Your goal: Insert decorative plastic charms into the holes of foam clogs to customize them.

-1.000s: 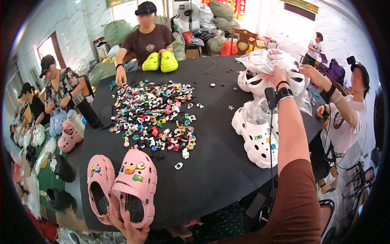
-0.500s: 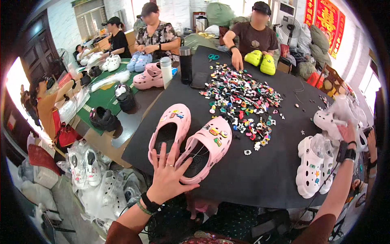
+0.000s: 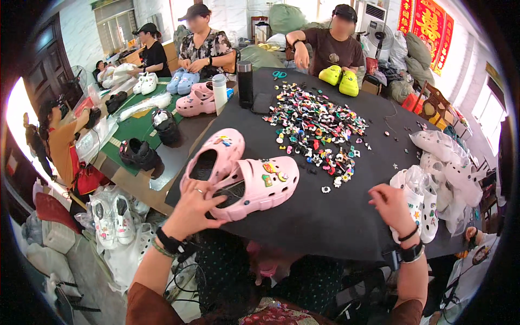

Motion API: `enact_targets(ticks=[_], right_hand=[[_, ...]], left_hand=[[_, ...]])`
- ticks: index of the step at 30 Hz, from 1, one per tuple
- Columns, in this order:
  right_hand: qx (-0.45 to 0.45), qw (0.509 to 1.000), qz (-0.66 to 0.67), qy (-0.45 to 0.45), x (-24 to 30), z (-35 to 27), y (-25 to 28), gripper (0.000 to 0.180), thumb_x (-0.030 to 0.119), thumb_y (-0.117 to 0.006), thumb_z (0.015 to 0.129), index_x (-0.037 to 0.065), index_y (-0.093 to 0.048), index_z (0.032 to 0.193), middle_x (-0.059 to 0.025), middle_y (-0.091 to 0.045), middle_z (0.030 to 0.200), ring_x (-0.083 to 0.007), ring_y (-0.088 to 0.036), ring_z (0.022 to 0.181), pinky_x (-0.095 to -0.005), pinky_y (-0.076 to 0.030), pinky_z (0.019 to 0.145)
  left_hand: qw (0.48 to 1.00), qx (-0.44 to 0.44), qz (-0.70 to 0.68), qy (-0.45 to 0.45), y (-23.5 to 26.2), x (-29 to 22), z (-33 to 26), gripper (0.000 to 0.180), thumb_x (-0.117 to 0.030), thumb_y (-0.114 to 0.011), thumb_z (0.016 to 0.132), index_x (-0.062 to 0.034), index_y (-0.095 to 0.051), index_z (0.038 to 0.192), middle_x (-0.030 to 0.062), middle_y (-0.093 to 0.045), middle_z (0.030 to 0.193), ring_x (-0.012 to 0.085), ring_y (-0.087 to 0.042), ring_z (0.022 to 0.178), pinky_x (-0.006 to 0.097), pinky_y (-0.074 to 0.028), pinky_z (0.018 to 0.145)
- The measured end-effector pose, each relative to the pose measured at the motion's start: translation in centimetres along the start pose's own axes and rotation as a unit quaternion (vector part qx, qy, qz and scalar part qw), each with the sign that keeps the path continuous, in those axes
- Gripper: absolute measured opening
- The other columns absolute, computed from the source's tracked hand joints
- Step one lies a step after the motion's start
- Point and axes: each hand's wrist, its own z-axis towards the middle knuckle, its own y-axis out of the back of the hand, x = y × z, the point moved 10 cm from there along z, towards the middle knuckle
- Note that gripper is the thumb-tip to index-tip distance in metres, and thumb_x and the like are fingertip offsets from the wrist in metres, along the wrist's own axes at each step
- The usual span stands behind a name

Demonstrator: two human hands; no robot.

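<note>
Left hand (image 3: 190,208), wrist banded, fingers spread and resting in loose grip on heel ends of two glossy pink foam clogs (image 3: 241,176) lying side by side at near edge of black cloth-covered counter (image 3: 330,216). Centre: scattered heap of small multicoloured charms (image 3: 317,130). Right hand (image 3: 392,203), half curled, grasping rim of white perforated clog (image 3: 420,203) at counter's right edge.
</note>
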Motion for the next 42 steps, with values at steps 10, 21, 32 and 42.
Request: enact_targets(ticks=[10, 21, 32, 42], right_hand=[[0.131, 0.990, -0.011, 0.048, 2.2, 2.5, -10.3, 0.014, 0.013, -0.061, 0.085, 0.000, -0.066, 0.087, -0.0181, -0.066, 0.074, -0.0340, -0.066, 0.069, -0.0389, -0.052, 0.063], [0.159, 0.985, 0.003, 0.062, 6.1, 5.7, -16.5, 0.069, 0.034, -0.073, 0.083, 0.000, -0.040, 0.134, -0.0214, -0.047, 0.131, -0.0302, -0.062, 0.095, -0.0400, -0.052, 0.081], [0.219, 0.957, 0.174, 0.073, 7.8, 7.0, -21.0, 0.092, 0.023, -0.086, 0.068, 0.007, -0.034, 0.142, -0.0132, -0.056, 0.128, -0.0243, -0.059, 0.112, -0.0337, -0.050, 0.090], [0.181, 0.962, 0.190, 0.076, 9.4, 5.1, -20.3, 0.097, 0.025, -0.084, 0.070, 0.003, -0.027, 0.145, -0.0204, -0.056, 0.128, -0.0299, -0.059, 0.114, -0.0367, -0.050, 0.092]], left_hand=[[0.993, -0.054, 0.072, 0.072, 4.8, 7.4, -4.6, 0.038, 0.003, -0.067, 0.068, -0.0134, -0.070, 0.102, 0.0143, -0.053, 0.106, 0.0338, -0.051, 0.107, 0.039, -0.045, 0.085], [0.974, 0.051, 0.118, 0.187, 0.4, 13.5, -3.8, 0.032, -0.018, -0.072, 0.071, 0.0015, -0.060, 0.094, 0.0203, -0.065, 0.087, 0.0373, -0.062, 0.086, 0.045, -0.048, 0.076], [0.997, -0.028, 0.033, 0.062, 0.6, 11.5, 4.1, 0.022, -0.008, -0.067, 0.071, -0.0021, -0.065, 0.092, 0.0159, -0.059, 0.084, 0.0374, -0.058, 0.085, 0.046, -0.045, 0.075], [0.984, 0.106, 0.125, 0.076, -4.0, 12.1, 5.2, 0.053, -0.004, -0.062, 0.076, -0.0084, -0.052, 0.128, 0.0129, -0.059, 0.110, 0.0324, -0.052, 0.111, 0.053, -0.036, 0.098]])
